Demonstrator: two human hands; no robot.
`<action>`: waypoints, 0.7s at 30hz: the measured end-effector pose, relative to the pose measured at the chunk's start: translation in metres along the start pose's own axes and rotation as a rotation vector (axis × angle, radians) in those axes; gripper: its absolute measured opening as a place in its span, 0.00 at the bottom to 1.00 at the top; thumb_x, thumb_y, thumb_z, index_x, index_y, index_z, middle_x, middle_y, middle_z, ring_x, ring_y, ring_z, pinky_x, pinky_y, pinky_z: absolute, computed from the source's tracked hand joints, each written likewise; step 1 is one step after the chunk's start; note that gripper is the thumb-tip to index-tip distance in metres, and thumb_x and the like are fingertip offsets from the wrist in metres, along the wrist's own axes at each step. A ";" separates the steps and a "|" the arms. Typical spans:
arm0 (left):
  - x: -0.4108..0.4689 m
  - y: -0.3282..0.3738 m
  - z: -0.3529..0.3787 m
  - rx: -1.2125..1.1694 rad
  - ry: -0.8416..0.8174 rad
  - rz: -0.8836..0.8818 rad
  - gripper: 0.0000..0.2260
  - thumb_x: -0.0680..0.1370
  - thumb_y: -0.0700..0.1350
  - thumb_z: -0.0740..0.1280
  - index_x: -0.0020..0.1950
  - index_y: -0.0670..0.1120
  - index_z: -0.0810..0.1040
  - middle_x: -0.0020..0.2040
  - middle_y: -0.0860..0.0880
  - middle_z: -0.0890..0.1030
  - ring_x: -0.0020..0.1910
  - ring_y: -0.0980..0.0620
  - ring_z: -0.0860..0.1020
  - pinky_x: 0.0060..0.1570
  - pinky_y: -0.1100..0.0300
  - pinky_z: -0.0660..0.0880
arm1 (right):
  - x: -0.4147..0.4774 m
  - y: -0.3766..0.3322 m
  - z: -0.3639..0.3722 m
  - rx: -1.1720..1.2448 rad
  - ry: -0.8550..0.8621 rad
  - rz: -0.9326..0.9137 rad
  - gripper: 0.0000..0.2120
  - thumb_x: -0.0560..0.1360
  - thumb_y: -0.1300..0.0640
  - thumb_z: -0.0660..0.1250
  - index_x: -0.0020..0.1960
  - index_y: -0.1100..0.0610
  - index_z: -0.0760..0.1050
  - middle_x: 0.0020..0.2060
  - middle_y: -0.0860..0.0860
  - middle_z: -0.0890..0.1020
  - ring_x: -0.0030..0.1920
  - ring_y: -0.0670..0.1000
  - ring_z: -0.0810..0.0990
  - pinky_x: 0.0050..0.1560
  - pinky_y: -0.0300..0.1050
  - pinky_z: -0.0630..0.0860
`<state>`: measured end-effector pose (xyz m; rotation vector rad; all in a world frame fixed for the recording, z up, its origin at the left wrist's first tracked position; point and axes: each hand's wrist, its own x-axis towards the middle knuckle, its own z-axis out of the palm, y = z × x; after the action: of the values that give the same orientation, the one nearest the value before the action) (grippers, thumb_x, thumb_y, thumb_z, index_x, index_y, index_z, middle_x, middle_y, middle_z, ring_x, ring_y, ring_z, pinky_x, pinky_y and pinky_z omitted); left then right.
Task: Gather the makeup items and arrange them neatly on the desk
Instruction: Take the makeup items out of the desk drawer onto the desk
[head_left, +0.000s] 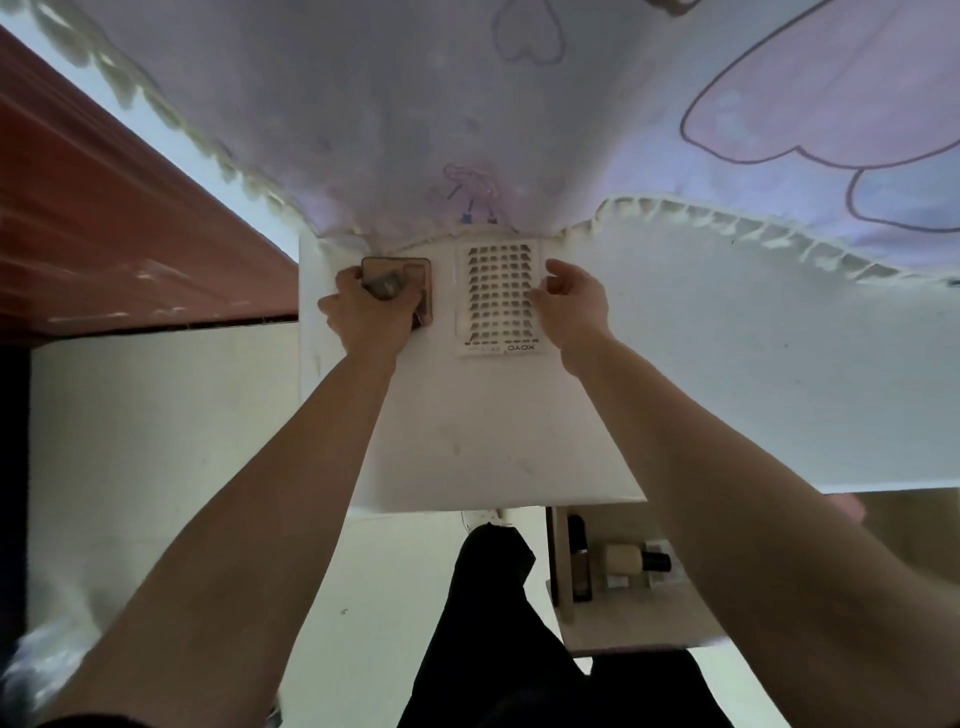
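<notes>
On the far part of the white desk (498, 441) lies a white false-lash tray (497, 300) with rows of dark lashes and a printed label at its near end. My right hand (574, 301) touches its right edge, fingers loosely curled. To the tray's left sits a brown square compact (410, 270). My left hand (369, 306) lies over the compact and grips a small dark item against it; what that item is I cannot tell.
A lilac printed bedsheet (519, 130) with a frilled hem hangs over the desk's far edge. A reddish-brown wooden panel (104, 234) stands at the left. Below the desk's near right corner, a shelf (639, 618) holds a few bottles (636, 564). My dark-trousered leg (498, 623) is underneath.
</notes>
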<state>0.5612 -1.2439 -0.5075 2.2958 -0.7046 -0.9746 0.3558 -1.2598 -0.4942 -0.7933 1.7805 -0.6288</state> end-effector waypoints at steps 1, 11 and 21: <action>0.001 0.000 0.001 0.024 -0.011 0.006 0.32 0.68 0.56 0.76 0.68 0.50 0.68 0.60 0.46 0.64 0.60 0.44 0.70 0.57 0.50 0.76 | 0.003 0.001 0.004 -0.024 0.010 -0.014 0.22 0.78 0.61 0.66 0.71 0.52 0.71 0.57 0.48 0.80 0.55 0.48 0.79 0.45 0.30 0.73; -0.028 -0.002 -0.004 0.154 -0.008 0.150 0.47 0.70 0.50 0.74 0.79 0.47 0.46 0.70 0.42 0.55 0.66 0.42 0.59 0.58 0.53 0.68 | 0.016 0.005 0.011 -0.389 0.027 -0.182 0.20 0.78 0.46 0.68 0.66 0.53 0.74 0.57 0.53 0.78 0.49 0.48 0.75 0.56 0.38 0.69; -0.072 -0.065 -0.004 0.445 0.134 0.220 0.34 0.72 0.57 0.71 0.71 0.42 0.63 0.66 0.40 0.67 0.63 0.40 0.66 0.60 0.45 0.68 | -0.024 0.045 -0.006 -0.469 -0.024 -0.281 0.22 0.80 0.47 0.63 0.72 0.52 0.66 0.62 0.51 0.69 0.53 0.47 0.75 0.61 0.42 0.71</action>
<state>0.5371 -1.1499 -0.5129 2.5541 -1.1825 -0.5996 0.3463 -1.2123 -0.5115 -1.3812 1.8341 -0.3770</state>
